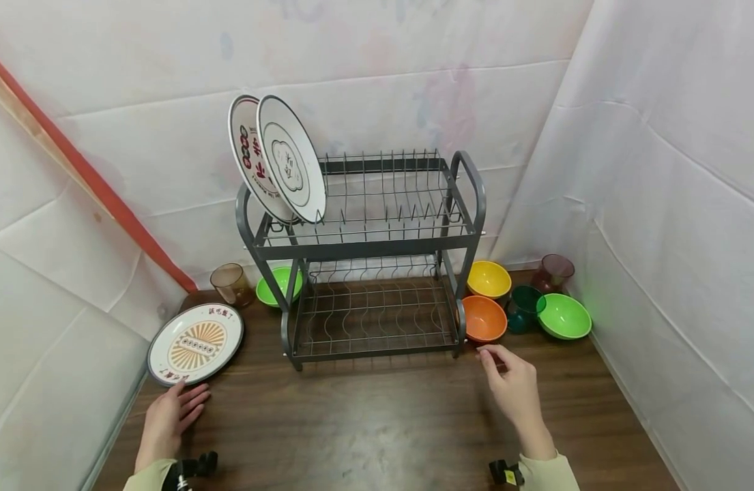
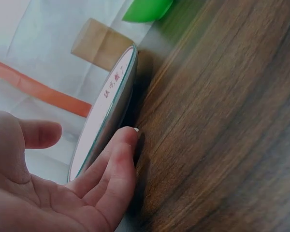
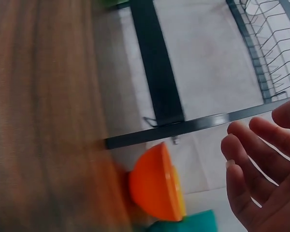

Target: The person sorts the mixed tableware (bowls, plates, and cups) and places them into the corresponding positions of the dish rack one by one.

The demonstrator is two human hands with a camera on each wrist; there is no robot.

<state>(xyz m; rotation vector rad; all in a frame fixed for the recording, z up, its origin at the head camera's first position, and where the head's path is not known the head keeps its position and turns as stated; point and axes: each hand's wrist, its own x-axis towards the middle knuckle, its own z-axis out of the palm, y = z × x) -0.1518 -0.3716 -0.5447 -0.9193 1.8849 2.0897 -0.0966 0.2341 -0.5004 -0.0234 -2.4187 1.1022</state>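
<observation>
White sheeting (image 1: 377,41) backs the wooden table (image 1: 364,423) before you. Your left hand (image 1: 170,417) is relaxed and holds nothing, its fingertips at the near rim of the patterned plate (image 1: 196,344) just beyond; whether they touch, I cannot tell. Your right hand (image 1: 515,389), fingers loosely bent and gripping nothing, has the orange bowl (image 1: 484,319) just ahead and the rack (image 1: 367,247) ahead to its left.
</observation>
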